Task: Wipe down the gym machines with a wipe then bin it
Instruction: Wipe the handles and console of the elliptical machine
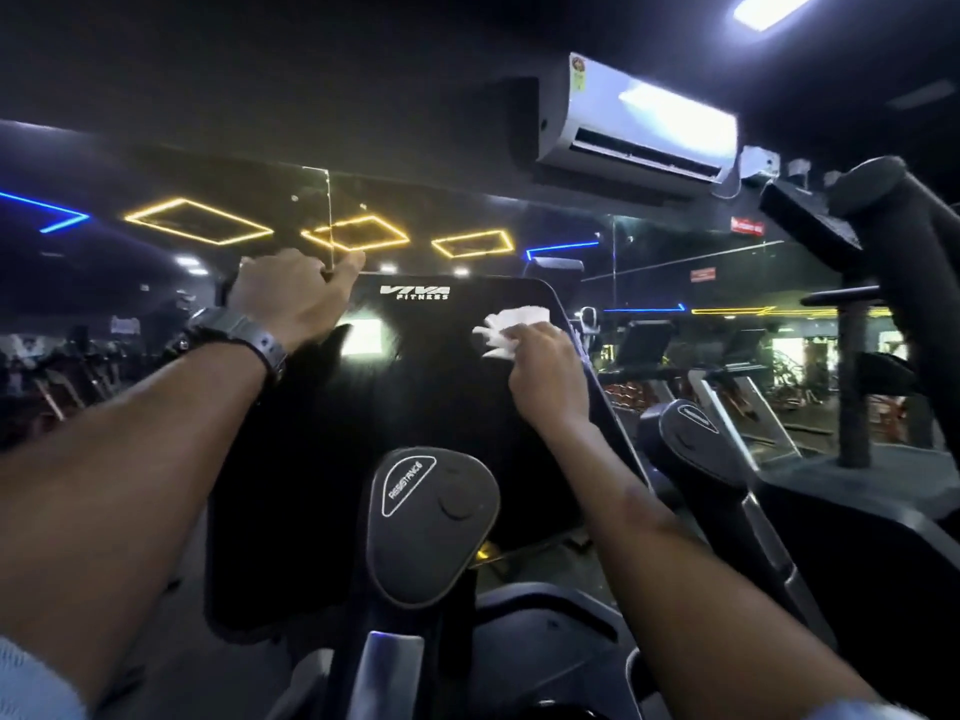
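A black glossy console screen (415, 407) of a gym machine fills the middle of the view, with a white brand logo near its top edge. My right hand (545, 376) holds a crumpled white wipe (511, 327) and presses it against the screen's upper right part. My left hand (293, 296), with a dark watch on the wrist, grips the screen's top left corner, fingers curled over the edge.
A grey resistance knob pad (428, 522) stands below the screen, and a second one (693, 433) to the right. Black padded machine arms (893, 241) rise at the right. A white air conditioner (639, 127) hangs above a mirror wall showing treadmills.
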Available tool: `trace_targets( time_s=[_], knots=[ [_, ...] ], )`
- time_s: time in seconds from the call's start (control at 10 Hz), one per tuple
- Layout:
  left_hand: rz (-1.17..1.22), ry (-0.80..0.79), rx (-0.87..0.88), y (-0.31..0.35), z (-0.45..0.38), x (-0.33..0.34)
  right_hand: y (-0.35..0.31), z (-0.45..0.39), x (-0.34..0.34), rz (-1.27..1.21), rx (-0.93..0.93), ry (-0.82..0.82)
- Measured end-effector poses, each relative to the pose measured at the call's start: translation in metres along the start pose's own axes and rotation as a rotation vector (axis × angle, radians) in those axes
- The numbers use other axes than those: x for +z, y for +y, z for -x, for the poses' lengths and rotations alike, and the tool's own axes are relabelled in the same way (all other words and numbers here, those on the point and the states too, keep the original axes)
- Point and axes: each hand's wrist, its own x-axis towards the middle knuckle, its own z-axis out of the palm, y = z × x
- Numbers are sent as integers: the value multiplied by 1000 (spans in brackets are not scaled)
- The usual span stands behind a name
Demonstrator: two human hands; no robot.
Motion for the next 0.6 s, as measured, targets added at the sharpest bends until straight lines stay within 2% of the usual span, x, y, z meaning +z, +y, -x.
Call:
trace_targets(
  time_s=[0.2,0.3,0.4,0.5,0.6],
  knots=[
    [-24,8,-6,4,1,0,27,-2,-7,144,289,30],
    [-44,-11,-48,5,2,-2,49,27,-22,117,404,-125],
    [-35,-47,-128,9,3,-1,63,62,-37,138,423,-331],
    [-19,-21,-199,18,12,-1,21,102,-73,158,435,-444],
    [134,-12,-231,35,30,-6,14,111,-68,100,472,-316]
  ],
)
